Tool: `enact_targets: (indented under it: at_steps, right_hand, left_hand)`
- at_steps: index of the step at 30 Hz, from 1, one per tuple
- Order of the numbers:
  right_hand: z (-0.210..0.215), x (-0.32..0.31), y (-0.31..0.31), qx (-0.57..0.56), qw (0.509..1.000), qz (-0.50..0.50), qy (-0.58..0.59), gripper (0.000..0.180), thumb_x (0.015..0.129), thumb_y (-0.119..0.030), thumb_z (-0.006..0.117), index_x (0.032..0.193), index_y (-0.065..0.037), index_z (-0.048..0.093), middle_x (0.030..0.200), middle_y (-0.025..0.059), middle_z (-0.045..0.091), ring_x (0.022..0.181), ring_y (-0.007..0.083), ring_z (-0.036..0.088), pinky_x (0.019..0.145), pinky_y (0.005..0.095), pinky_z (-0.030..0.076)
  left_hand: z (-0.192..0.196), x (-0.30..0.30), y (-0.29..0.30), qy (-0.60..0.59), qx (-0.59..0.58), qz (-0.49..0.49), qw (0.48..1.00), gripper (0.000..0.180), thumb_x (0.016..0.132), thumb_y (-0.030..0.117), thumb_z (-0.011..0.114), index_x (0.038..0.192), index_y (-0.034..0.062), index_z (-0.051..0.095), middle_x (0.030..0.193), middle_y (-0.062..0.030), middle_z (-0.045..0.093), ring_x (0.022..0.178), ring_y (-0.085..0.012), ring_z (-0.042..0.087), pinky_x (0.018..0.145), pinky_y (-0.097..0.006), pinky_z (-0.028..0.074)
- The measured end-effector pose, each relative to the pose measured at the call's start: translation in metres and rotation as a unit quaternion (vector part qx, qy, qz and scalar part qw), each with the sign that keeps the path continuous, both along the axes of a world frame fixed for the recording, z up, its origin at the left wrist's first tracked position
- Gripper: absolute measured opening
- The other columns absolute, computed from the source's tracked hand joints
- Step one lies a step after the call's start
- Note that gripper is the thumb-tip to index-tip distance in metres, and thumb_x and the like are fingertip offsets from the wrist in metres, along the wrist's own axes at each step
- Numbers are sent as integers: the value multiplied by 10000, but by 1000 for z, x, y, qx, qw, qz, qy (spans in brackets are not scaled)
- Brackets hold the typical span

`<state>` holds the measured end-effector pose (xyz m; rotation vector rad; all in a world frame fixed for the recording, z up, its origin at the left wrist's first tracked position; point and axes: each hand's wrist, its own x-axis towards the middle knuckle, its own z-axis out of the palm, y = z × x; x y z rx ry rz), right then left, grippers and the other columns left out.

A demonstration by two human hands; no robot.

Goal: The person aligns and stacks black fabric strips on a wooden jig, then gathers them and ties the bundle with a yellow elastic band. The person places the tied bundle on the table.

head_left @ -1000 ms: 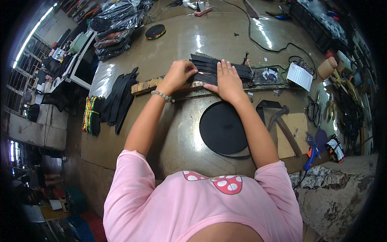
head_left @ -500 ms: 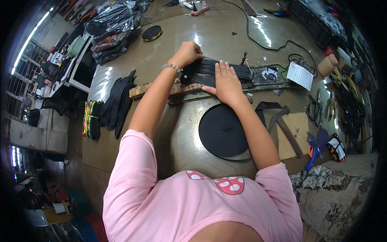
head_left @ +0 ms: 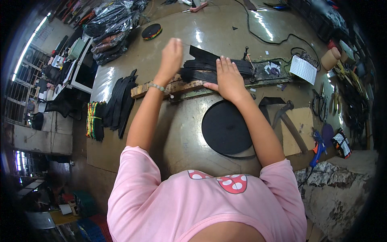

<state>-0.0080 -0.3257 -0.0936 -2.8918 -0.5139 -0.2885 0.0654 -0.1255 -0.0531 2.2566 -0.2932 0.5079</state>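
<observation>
My right hand (head_left: 230, 80) lies flat, fingers stretched out, on a bundle of black straps (head_left: 201, 64). The bundle rests across a long worn wooden board (head_left: 177, 85), and the left ends of the straps fan out unevenly. Raised to the left of those ends, my left hand (head_left: 171, 56) is closed with its fingers curled together. A faint thin line shows beside its fingertips, but what they hold, if anything, is too small to make out. A large coiled roll of black webbing (head_left: 226, 127) lies on the table below my right wrist.
Black strips (head_left: 119, 103) and a banded multicoloured bundle (head_left: 94, 121) lie left. To the right are a hammer (head_left: 293, 131), scissors (head_left: 320, 105), a blue glue gun (head_left: 318, 148) and a white paper sheet (head_left: 303, 69). An upright metal post (head_left: 246, 52) rises from the board.
My left hand has moved left, away from the strap ends, which now show spread out. My right hand stays flat on the straps. The view has shifted slightly.
</observation>
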Motion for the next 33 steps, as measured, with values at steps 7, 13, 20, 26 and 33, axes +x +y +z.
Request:
enact_targets:
  at_steps: [7,13,20,26,33]
  right_hand:
    - [3,0,0,-18,1000,-4,11,946,762,-635,482,1324,93,258,1394,251,249,1312,325,245,1081,383,192]
    - [1,0,0,-20,1000,-1,3,939,767,-629,482,1325,92,257,1397,249,245,1313,324,244,1081,383,192]
    - [3,-1,0,-10,1000,0,0,930,760,-614,505,1318,93,271,1389,251,260,1309,326,255,1074,390,207]
    - [3,-1,-1,-19,1000,-3,-4,922,768,-610,501,1319,92,269,1390,249,259,1309,324,255,1075,390,205]
    - [2,0,1,-29,1000,-8,-3,923,772,-623,479,1319,91,271,1387,258,258,1311,323,249,1076,388,203]
  left_hand:
    - [32,35,112,75,-772,-67,627,229,943,228,400,899,20,485,757,-43,528,593,-118,479,542,-268,469]
    - [4,-22,50,139,-306,-68,939,212,848,230,606,913,29,615,666,1,508,590,-73,453,551,-203,430]
    - [0,-69,-13,55,147,-121,980,206,751,211,666,930,113,683,712,-104,545,663,-230,535,639,-325,448]
    - [-9,-52,-9,39,162,-133,977,177,819,215,585,893,60,629,775,-130,544,705,-261,538,674,-350,444]
    - [-4,-101,64,-11,40,83,996,314,950,265,342,911,-16,476,826,-193,511,780,-327,488,734,-362,407]
